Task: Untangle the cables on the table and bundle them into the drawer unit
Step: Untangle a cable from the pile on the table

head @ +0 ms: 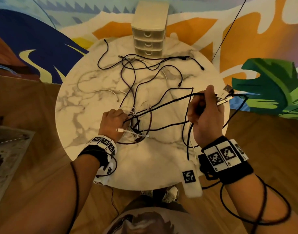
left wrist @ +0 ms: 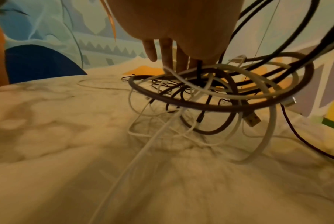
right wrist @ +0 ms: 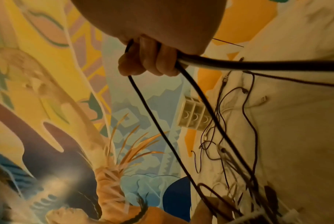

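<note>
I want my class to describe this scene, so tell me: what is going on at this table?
A person is untangling cables on a round marble table. The left hand holds down a knot of white and dark cables, while the right hand, raised, grips a black cable and pulls it out of the knot. More loose cables lie spread towards the drawer unit at the far edge, whose three drawers are shut. Nothing is bundled yet.

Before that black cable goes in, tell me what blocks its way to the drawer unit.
The black cable in the right hand still runs into the tangle held by the left hand; the drawer unit is closed.
</note>
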{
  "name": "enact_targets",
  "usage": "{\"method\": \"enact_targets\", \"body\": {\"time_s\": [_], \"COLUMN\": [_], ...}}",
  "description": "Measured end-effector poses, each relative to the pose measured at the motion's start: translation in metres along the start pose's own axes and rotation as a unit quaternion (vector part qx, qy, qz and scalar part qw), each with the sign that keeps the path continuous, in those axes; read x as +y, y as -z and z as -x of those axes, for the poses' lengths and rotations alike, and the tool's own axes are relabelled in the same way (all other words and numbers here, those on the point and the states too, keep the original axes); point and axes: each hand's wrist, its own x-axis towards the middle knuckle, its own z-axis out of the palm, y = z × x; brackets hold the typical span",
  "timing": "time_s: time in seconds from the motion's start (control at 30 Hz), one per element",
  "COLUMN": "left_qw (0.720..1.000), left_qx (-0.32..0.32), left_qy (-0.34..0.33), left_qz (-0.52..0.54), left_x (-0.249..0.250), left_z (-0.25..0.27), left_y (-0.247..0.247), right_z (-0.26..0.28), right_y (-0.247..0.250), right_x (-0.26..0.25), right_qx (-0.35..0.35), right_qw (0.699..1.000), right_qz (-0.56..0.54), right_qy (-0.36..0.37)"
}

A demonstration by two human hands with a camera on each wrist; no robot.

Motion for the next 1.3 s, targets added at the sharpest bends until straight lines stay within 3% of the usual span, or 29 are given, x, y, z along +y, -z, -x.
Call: {"method": "enact_targets", "body": {"time_s": [0.17, 0.27, 0.33, 0.43, 0.57, 0.6, 0.67, 0.73, 0.87, 0.9, 0.97, 1.1, 1.17, 1.23, 1.3], "left_qw": [0.997, 0.973, 0.949, 0.898, 0.782, 0.742, 0.674, 0.659, 0.704, 0.723, 0.775, 0.898, 0.906, 0.880, 0.867], "left_qx": [0.050, 0.094, 0.095, 0.063, 0.061, 0.056, 0.053, 0.086, 0.205, 0.217, 0.203, 0.128, 0.161, 0.244, 0.316], "left_qy": [0.049, 0.010, 0.018, 0.044, 0.089, 0.103, 0.119, 0.128, 0.111, 0.103, 0.096, 0.087, 0.111, 0.140, 0.140], "left_qz": [0.045, 0.209, 0.299, 0.433, 0.614, 0.660, 0.727, 0.736, 0.671, 0.647, 0.591, 0.412, 0.376, 0.383, 0.359], "left_x": [0.014, 0.031, 0.045, 0.062, 0.069, 0.069, 0.071, 0.069, 0.057, 0.053, 0.050, 0.055, 0.048, 0.041, 0.039], "left_z": [-0.020, -0.027, -0.029, -0.029, -0.028, -0.028, -0.028, -0.028, -0.040, -0.044, -0.048, -0.040, -0.038, -0.043, -0.047], "left_y": [0.028, 0.055, 0.067, 0.075, 0.089, 0.094, 0.100, 0.103, 0.121, 0.126, 0.129, 0.101, 0.095, 0.105, 0.121], "right_z": [0.001, 0.007, 0.011, 0.009, 0.008, 0.009, 0.006, -0.001, -0.008, -0.008, -0.009, -0.016, -0.021, -0.027, -0.033], "right_y": [0.010, 0.013, 0.009, 0.005, 0.006, 0.005, 0.001, -0.004, 0.010, 0.016, 0.022, 0.023, 0.027, 0.035, 0.049], "right_x": [0.005, 0.013, 0.028, 0.056, 0.083, 0.087, 0.094, 0.101, 0.119, 0.124, 0.128, 0.109, 0.096, 0.082, 0.070], "right_qx": [-0.031, -0.112, -0.190, -0.269, -0.371, -0.379, -0.374, -0.365, -0.376, -0.376, -0.368, -0.295, -0.267, -0.216, -0.147], "right_qw": [0.999, 0.990, 0.966, 0.880, 0.728, 0.706, 0.690, 0.670, 0.590, 0.589, 0.619, 0.731, 0.800, 0.864, 0.890], "right_qz": [0.032, 0.083, 0.169, 0.392, 0.573, 0.595, 0.619, 0.645, 0.709, 0.707, 0.680, 0.607, 0.530, 0.448, 0.428], "right_qy": [0.002, 0.030, 0.047, -0.007, -0.068, -0.065, -0.044, -0.045, -0.092, -0.111, -0.135, -0.098, -0.088, -0.083, -0.055]}}
